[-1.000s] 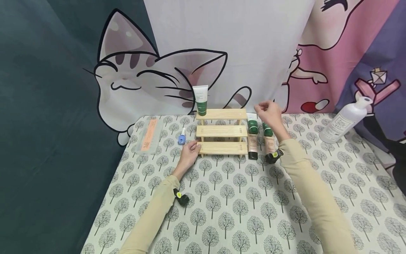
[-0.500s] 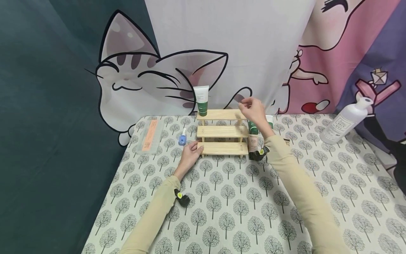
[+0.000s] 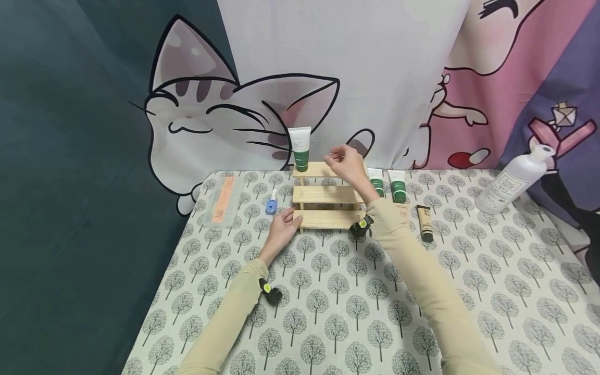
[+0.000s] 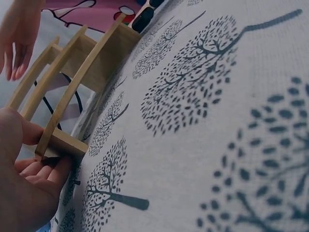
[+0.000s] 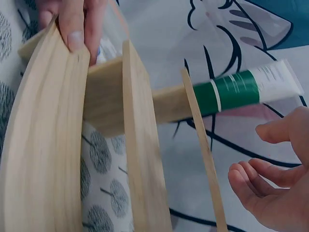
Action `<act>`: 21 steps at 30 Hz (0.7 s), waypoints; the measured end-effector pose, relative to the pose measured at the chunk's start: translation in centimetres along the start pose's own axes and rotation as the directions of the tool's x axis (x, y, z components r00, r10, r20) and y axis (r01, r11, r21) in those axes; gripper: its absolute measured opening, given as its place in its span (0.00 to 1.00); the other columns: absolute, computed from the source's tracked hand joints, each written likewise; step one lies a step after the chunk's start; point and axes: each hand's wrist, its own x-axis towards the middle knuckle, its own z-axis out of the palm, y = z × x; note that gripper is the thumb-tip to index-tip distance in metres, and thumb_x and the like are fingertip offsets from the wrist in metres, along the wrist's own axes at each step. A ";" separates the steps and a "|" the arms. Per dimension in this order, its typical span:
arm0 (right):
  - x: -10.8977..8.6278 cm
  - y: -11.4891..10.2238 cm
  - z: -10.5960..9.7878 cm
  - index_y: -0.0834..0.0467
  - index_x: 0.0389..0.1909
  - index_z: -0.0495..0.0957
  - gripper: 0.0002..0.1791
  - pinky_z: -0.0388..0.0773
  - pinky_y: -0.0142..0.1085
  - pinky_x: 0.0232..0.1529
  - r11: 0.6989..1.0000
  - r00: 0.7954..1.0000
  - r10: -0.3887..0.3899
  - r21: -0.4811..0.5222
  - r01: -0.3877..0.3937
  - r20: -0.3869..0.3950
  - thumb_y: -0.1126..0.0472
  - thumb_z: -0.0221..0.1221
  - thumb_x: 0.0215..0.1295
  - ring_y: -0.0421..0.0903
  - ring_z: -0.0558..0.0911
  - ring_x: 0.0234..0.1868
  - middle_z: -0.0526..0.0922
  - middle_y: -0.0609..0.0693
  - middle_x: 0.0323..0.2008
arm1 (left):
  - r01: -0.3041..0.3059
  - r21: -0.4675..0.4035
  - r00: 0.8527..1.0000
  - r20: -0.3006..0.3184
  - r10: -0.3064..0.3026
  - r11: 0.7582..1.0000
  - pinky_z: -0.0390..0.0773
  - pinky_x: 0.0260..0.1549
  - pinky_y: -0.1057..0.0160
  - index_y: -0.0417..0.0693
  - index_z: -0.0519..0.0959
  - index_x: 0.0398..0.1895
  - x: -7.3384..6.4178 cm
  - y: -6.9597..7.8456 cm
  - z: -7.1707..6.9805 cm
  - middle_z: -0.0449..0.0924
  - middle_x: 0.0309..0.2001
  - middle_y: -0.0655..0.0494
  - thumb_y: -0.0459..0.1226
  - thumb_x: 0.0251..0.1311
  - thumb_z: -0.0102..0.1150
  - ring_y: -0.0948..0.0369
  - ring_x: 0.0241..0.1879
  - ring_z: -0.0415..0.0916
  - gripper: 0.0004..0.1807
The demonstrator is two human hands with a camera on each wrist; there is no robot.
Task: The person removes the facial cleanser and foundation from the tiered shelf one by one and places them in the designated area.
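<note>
A three-tier wooden display rack [image 3: 323, 195] stands on the tree-print cloth. At its left end, my left hand [image 3: 281, 230] pinches the lowest shelf, thumb on top and fingers beneath, as the left wrist view shows. A white-and-green squeeze tube [image 3: 301, 149] stands cap down at the left of the top shelf. My right hand [image 3: 346, 163] hovers over that shelf, right of the tube. In the right wrist view its thumb and loosely bent fingers are apart, with nothing between them. The right forearm hides part of the rack's right side.
Right of the rack lie two more white-and-green tubes [image 3: 398, 186], a partly hidden BB tube [image 3: 402, 212] and a gold tube with a black cap [image 3: 425, 223]. A white pump bottle [image 3: 511, 182] leans farther right. On the left are a small blue bottle [image 3: 271, 204] and a clear case [image 3: 222, 202].
My right hand has moved left, from above the tubes beside the rack to over the top shelf, uncovering the gold tube. The left hand keeps its hold on the rack.
</note>
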 end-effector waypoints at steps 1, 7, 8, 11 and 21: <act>0.0 -0.1 0.3 0.66 0.59 0.76 0.24 0.82 0.45 0.59 1.000 1.000 -0.003 0.005 0.003 0.005 0.55 0.62 0.69 0.56 0.82 0.53 0.83 0.62 0.52 | 0.006 -0.002 1.000 -0.002 -0.006 1.000 0.80 0.62 0.58 0.34 0.65 0.72 0.0 0.0 0.0 0.74 0.66 0.35 0.38 0.69 0.60 0.46 0.63 0.78 0.32; 0.2 -0.8 2.2 0.68 0.61 0.74 0.26 0.82 0.45 0.60 0.998 0.999 -0.011 0.062 0.008 0.046 0.57 0.65 0.67 0.57 0.82 0.55 0.82 0.63 0.54 | 0.017 0.003 1.000 -0.005 -0.017 1.000 0.80 0.63 0.59 0.35 0.65 0.72 0.1 0.0 0.0 0.74 0.66 0.35 0.38 0.69 0.60 0.47 0.64 0.78 0.32; 0.3 -0.9 2.5 0.67 0.61 0.74 0.27 0.82 0.44 0.61 0.998 0.999 -0.005 0.070 0.002 0.052 0.57 0.66 0.66 0.57 0.82 0.55 0.82 0.63 0.55 | 0.016 0.007 1.000 -0.006 -0.016 1.000 0.80 0.63 0.59 0.35 0.65 0.72 0.1 0.0 0.0 0.74 0.66 0.35 0.38 0.69 0.60 0.47 0.64 0.78 0.32; 0.4 -1.2 3.3 0.67 0.63 0.72 0.29 0.81 0.43 0.63 0.997 0.998 0.005 0.082 -0.010 0.065 0.57 0.67 0.65 0.56 0.81 0.57 0.81 0.62 0.57 | 0.010 0.022 1.000 -0.009 -0.009 1.000 0.80 0.63 0.57 0.34 0.65 0.72 0.1 0.2 -0.1 0.74 0.66 0.35 0.38 0.69 0.60 0.46 0.63 0.78 0.32; 0.7 -1.6 5.5 0.66 0.65 0.70 0.32 0.81 0.43 0.62 0.994 0.999 0.005 0.105 -0.009 0.046 0.58 0.69 0.63 0.55 0.81 0.57 0.81 0.62 0.57 | 0.014 0.036 1.000 0.006 -0.014 0.999 0.81 0.62 0.58 0.33 0.64 0.72 0.1 0.3 -0.1 0.75 0.65 0.34 0.38 0.69 0.60 0.47 0.63 0.78 0.32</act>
